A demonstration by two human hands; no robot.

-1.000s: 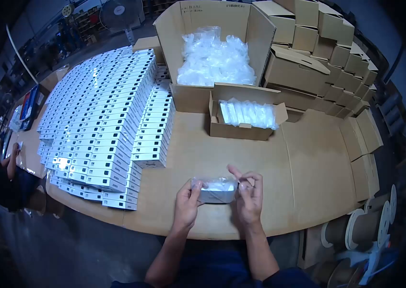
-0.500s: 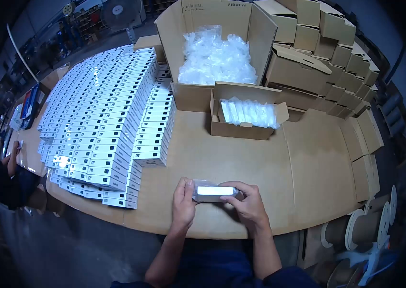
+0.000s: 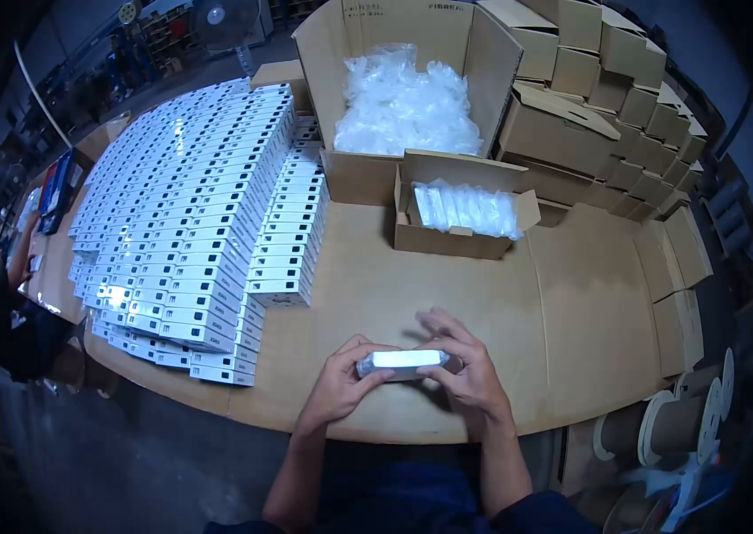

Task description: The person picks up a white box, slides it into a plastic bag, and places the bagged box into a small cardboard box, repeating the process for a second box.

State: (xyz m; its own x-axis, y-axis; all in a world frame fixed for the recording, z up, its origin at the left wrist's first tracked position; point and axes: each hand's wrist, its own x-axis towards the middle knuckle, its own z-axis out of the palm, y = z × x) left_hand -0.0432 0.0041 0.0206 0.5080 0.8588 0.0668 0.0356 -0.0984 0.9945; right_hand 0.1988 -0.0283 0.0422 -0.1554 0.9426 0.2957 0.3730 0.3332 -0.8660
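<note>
A small white box in a clear plastic bag (image 3: 406,360) is held between my hands over the front of the table. My left hand (image 3: 341,384) is closed on its left end, thumb along the near side. At the right end, my right hand (image 3: 472,367) grips it with the thumb in front, while some fingers reach up behind and are blurred. Beyond my hands stands an open cardboard carton (image 3: 449,242) with a row of several similar bagged white items (image 3: 465,209) inside.
Stacked white boxes (image 3: 189,214) cover the table's left side. A large carton (image 3: 494,76) of clear plastic bags (image 3: 407,107) stands at the back. Brown cartons (image 3: 563,129) are piled at the back right; spools (image 3: 679,423) stand below right. Another person's arm (image 3: 20,254) is far left.
The bagged box has tilted so its narrow white side faces me. My left thumb has moved to its near side, and my right fingers have lifted and spread behind it.
</note>
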